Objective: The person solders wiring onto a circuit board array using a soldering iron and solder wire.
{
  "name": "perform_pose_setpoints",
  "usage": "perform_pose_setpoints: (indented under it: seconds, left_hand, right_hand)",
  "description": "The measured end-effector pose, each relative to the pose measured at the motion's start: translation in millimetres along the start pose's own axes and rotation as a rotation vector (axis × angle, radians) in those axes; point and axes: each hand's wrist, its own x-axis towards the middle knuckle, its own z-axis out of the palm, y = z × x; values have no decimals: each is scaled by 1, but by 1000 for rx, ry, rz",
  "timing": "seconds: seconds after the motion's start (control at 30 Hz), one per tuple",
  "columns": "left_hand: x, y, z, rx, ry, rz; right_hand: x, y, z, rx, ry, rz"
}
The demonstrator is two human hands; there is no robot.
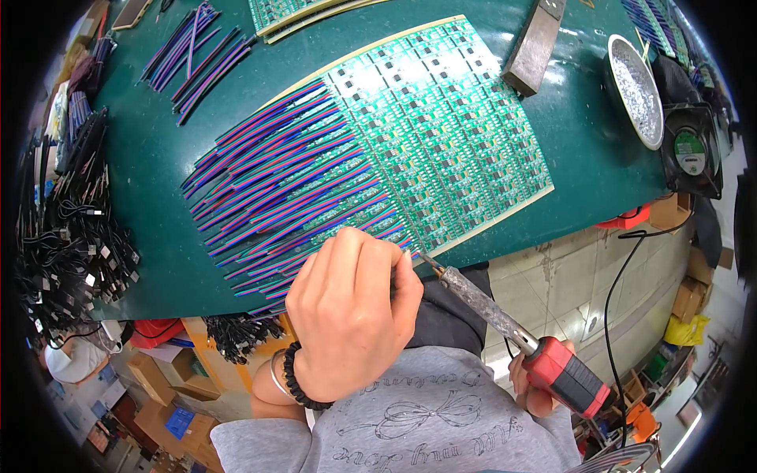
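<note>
A large panel of green circuit boards point(465, 134) lies on the table, with white solder points and small black chips in rows. Many flat multi-coloured ribbon wires point(276, 165) run from one row of its pads out to the left. My left hand point(347, 307) is closed at the panel's near edge, thumb and forefinger pinching the end of a ribbon wire; most of that wire is hidden under the hand. In my right hand point(524, 386) is a soldering iron point(489, 311) with a red and black handle. Its tip points at the pads just beside my left fingertips.
A metal block point(533, 49) and a round dish of silvery bits point(635, 91) stand to the right, beside a black fan point(691, 151). Loose ribbon wires point(185, 47) lie at the far left, near piled black cables point(75, 244). The iron's black cord point(609, 315) hangs at right.
</note>
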Motion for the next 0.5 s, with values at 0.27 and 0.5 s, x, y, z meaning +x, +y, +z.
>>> perform_pose_setpoints:
  seconds: [0.27,0.5]
  left_hand:
    - [1,-1,-2,-23,-10,-9]
    - [0,-2,-1,-27,-26,-10]
  right_hand:
    - [-2,49,-66,320,-688,80]
    - [12,-7,0,150,-42,-19]
